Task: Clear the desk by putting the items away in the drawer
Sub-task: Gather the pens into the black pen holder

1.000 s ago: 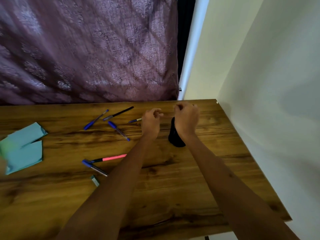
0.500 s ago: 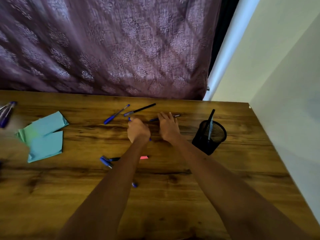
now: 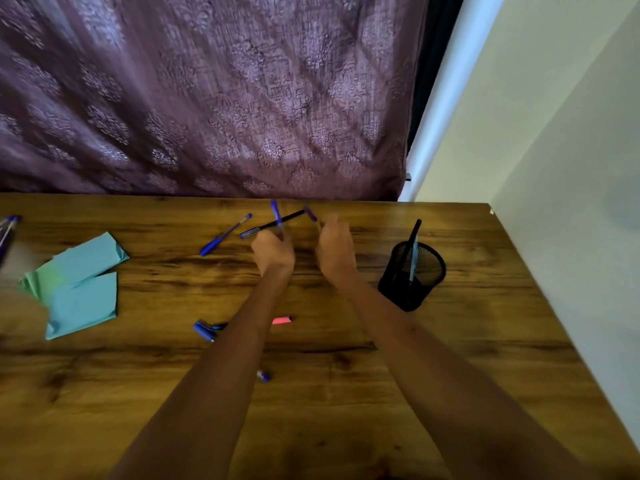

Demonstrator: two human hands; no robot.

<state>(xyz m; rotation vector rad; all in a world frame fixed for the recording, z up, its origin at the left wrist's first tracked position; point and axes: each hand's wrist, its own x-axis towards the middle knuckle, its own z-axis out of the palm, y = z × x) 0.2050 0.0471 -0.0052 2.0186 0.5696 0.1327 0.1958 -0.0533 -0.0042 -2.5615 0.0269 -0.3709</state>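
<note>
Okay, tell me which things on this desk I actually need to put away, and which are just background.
To put away: blue pen in left hand; pen in right hand; black pen; blue pen; pink pen; mesh pen cup; blue paper.

Background: curtain; wall; desk.

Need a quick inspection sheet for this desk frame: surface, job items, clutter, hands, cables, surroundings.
Surface: wooden desk, no drawer in view.
Job items: blue pen and black pen lying near the back edge; pink pen partly under the left forearm; black mesh pen cup upright, pens inside.
Clutter: folded blue papers at left.
Hands: left hand holds a blue pen raised; right hand holds a pen, blurred.
Cables: nothing seen.
Surroundings: purple curtain behind, white wall at right.
</note>
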